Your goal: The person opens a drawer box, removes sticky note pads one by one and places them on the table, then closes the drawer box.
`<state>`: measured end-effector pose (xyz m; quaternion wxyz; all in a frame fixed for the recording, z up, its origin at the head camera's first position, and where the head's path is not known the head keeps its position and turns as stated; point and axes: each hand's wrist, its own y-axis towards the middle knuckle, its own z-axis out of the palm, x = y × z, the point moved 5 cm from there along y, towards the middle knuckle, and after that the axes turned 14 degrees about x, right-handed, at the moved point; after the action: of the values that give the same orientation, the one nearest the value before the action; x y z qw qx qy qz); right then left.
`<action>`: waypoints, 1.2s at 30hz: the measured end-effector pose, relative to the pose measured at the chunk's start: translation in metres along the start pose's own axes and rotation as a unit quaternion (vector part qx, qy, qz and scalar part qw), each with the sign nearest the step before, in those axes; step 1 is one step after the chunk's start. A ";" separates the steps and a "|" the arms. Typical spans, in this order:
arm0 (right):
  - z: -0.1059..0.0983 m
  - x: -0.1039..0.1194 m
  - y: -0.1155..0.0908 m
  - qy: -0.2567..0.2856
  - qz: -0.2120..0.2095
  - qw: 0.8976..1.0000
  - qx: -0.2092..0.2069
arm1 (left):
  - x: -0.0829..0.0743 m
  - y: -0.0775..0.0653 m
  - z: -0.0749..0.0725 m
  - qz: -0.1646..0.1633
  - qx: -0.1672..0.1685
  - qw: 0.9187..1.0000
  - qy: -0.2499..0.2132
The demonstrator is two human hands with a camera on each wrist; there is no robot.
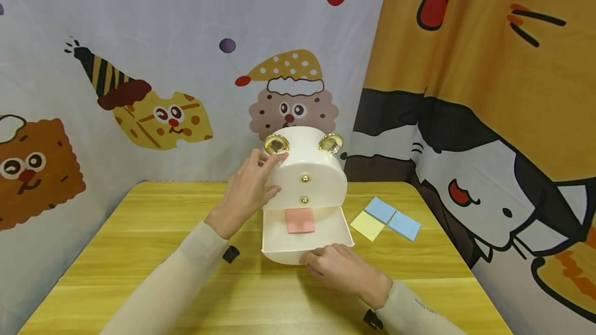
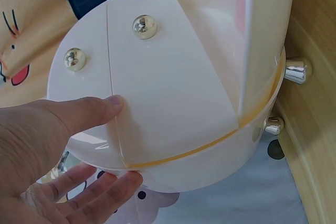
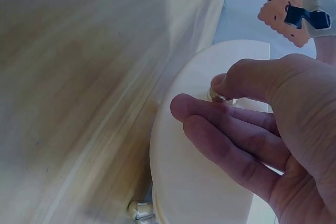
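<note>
A white storage box [image 1: 302,149] with gold ears and gold knobs stands on the table, its bottom drawer [image 1: 332,231] pulled out toward me. In the drawer lies a pink sticky-note pad [image 1: 300,221]. My left hand [image 1: 247,190] holds the box at its left side, thumb [image 2: 105,109] on the front face and fingers round the side. Low at the drawer front, my right hand [image 1: 346,273] pinches the drawer's gold knob [image 3: 218,96] between thumb and fingers. Two upper drawers, each with a gold knob [image 1: 304,178], are closed.
Right of the box, a yellow sticky-note pad [image 1: 368,225] and two blue pads, one of them a blue pad [image 1: 404,225] at the outer side, lie on the wooden table [image 1: 163,231]. A cartoon-printed curtain [image 1: 186,25] hangs behind the table and along its right side.
</note>
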<state>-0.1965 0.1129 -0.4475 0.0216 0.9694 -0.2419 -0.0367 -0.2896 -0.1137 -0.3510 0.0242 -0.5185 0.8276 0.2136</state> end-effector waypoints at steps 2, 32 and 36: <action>0.000 0.001 -0.001 0.003 -0.003 1.000 0.002 | 0.000 0.000 0.000 0.001 0.000 1.000 0.000; 0.002 0.015 -0.012 -0.031 -0.028 0.999 -0.023 | 0.002 0.002 0.000 -0.002 0.006 1.000 -0.001; 0.002 0.016 -0.013 -0.025 -0.030 0.999 -0.018 | 0.001 0.002 0.000 -0.003 0.009 1.000 0.000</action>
<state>-0.1761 0.1169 -0.4511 0.0318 0.9745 -0.2123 -0.0658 -0.2915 -0.1138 -0.3505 0.0291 -0.5209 0.8279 0.2060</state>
